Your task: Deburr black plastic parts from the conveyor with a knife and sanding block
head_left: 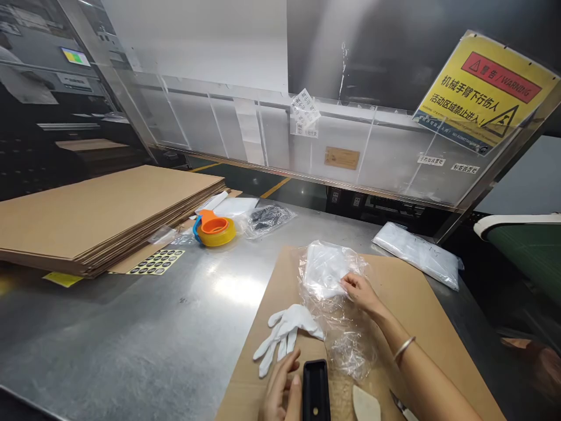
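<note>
On the sheet of cardboard (412,304) lies a crumpled clear plastic bag (326,272) with something white and folded inside. My right hand (360,290) pinches the near right edge of that bag between its fingertips. Lower down, my left hand (283,389) is half curled with fingers apart and nothing visible in it. A white glove (289,333) lies flat just beyond the left hand. Right beside this hand is a long black tray-like piece (316,389) with a raised rim. More crumpled clear plastic (350,354) lies between the two hands.
Stacked cardboard sheets (109,210) fill the left of the metal table (175,339). A tape dispenser (214,229), a sticker sheet (156,262) and a bagged dark item (268,218) lie nearby. A white plastic packet (418,255) is at right. A cream piece (366,403) and a blade tool (402,404) lie close.
</note>
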The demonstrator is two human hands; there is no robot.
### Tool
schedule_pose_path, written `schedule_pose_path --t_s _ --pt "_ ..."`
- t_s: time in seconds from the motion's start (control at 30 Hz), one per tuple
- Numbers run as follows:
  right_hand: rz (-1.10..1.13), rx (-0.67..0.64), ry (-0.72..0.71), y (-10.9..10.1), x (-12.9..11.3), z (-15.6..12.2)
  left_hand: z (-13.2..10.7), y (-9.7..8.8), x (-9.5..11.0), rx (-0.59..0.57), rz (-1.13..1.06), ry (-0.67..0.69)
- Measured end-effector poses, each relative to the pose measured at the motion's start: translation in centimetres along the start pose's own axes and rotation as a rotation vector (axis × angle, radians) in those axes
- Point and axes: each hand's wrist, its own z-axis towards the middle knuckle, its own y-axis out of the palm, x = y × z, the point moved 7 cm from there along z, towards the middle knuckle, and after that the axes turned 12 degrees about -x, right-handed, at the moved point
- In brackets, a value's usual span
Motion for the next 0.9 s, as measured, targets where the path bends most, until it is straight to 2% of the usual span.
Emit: schedule_pose_path --t_s 0.13,0.23,0.3,0.37,0.43,0.53,0.7,0.9 --pt "0.315 -0.099 -0.047 1.5 -2.1 -4.5 2.6 0.6 5.4 -0.173 0.079 0.13" --pt "0.501 -0.168 -0.047 3.5 -3.3 -7.4 4.8 2.5 9.3 -0.411 0.19 0.295" --pt "0.588 -0.204 -0.028 4.7 -3.6 -8.6 6.1 3.8 10.7 -0.532 0.217 0.344" --pt "0.643 -0.212 -0.009 5.5 -3.6 -9.2 7.0 5.0 11.1 -0.599 0.211 0.338" --pt "0.672 -0.179 -0.001 5.6 -3.3 -9.3 7.7 5.7 11.1 -0.611 0.204 0.332" --pt "0.676 -0.087 -0.011 4.5 -2.8 -9.4 8.1 6.1 11.1 -0.577 0.216 0.34" --pt "0.55 -0.046 -0.062 2.8 -3.4 -10.6 8.0 5.4 12.0 -0.535 0.272 0.361" --pt "0.439 0.003 -0.056 2.9 -4.6 -11.8 7.3 4.4 12.5 -0.504 0.323 0.352"
